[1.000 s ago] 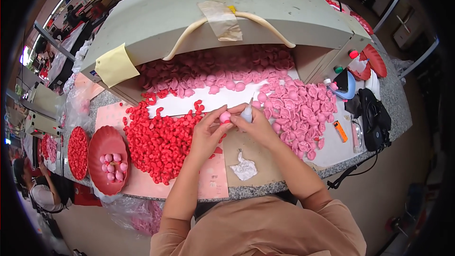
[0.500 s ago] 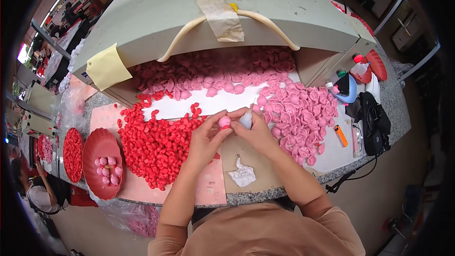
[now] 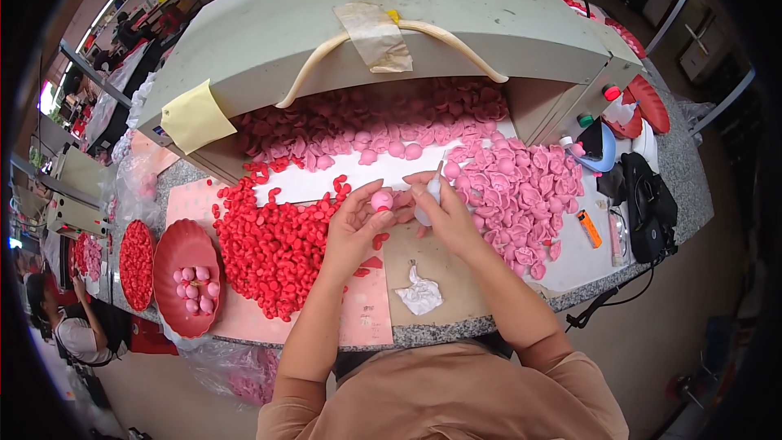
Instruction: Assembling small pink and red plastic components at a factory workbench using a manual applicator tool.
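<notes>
Left hand pinches a pink ball, seemingly keeping it exposed; right hand grips a nozzle-up squeeze bottle, perhaps against drips; red pieces heap beside the left, pink shells right.

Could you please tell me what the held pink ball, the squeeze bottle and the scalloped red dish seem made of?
Pink ball: plastic or foam perhaps, smooth with soft sheen. Squeeze bottle: likely plastic, cloudy and translucent. Scalloped red dish: probably moulded plastic, evenly ribbed, satin.

White strip open, red heap left, cavity seemingly blocked
</notes>
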`<action>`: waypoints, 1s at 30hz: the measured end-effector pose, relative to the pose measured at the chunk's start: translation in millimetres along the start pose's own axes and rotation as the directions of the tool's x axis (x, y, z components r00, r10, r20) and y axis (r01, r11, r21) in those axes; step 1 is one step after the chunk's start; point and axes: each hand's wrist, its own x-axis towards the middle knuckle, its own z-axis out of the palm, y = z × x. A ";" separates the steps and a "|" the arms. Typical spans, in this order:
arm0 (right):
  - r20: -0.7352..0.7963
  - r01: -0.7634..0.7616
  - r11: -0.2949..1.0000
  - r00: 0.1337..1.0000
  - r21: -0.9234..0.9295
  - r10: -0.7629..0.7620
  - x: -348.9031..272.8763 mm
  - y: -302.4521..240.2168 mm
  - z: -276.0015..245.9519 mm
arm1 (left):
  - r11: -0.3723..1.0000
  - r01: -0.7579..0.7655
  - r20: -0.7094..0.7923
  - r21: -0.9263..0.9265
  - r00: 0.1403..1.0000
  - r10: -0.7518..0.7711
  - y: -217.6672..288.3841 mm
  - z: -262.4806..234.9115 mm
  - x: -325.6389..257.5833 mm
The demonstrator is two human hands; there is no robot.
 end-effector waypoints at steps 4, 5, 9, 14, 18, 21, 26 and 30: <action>0.006 0.025 0.961 1.000 -0.275 -0.024 -2.8 -9.9 -8.0 | 1.000 -0.017 0.008 0.003 1.000 0.017 -3.2 -1.6 0.6; 0.009 0.028 0.960 1.000 -0.277 -0.027 -4.4 -14.1 -8.7 | 1.000 -0.030 0.006 -0.003 1.000 0.030 -4.3 -1.9 0.7; 0.014 0.006 0.930 1.000 -0.368 -0.001 -5.4 -17.4 -10.3 | 0.997 -0.034 0.027 -0.071 0.999 0.036 -7.6 -6.1 0.9; -0.024 0.289 0.798 0.935 -0.530 -0.355 -4.0 -5.4 -11.9 | 0.986 0.024 0.008 -0.166 1.000 -0.023 -4.6 -4.8 1.7; 0.019 0.194 0.839 0.977 -0.508 -0.214 -7.7 -18.6 -12.8 | 0.964 0.022 0.028 -0.264 0.999 -0.015 0.5 -5.2 -0.8; 0.020 0.211 0.822 0.971 -0.528 -0.237 -5.8 -13.6 -15.1 | 0.925 0.077 0.053 -0.371 0.997 -0.061 0.7 -6.6 0.2; 0.046 0.210 0.828 0.975 -0.520 -0.219 -6.2 -14.8 -17.1 | 0.921 0.054 0.050 -0.386 0.998 -0.038 -6.7 -14.8 3.6; 0.087 0.220 0.830 0.975 -0.513 -0.205 -6.2 -20.3 -19.9 | 0.898 0.084 0.066 -0.432 0.996 -0.062 -0.5 -13.3 3.3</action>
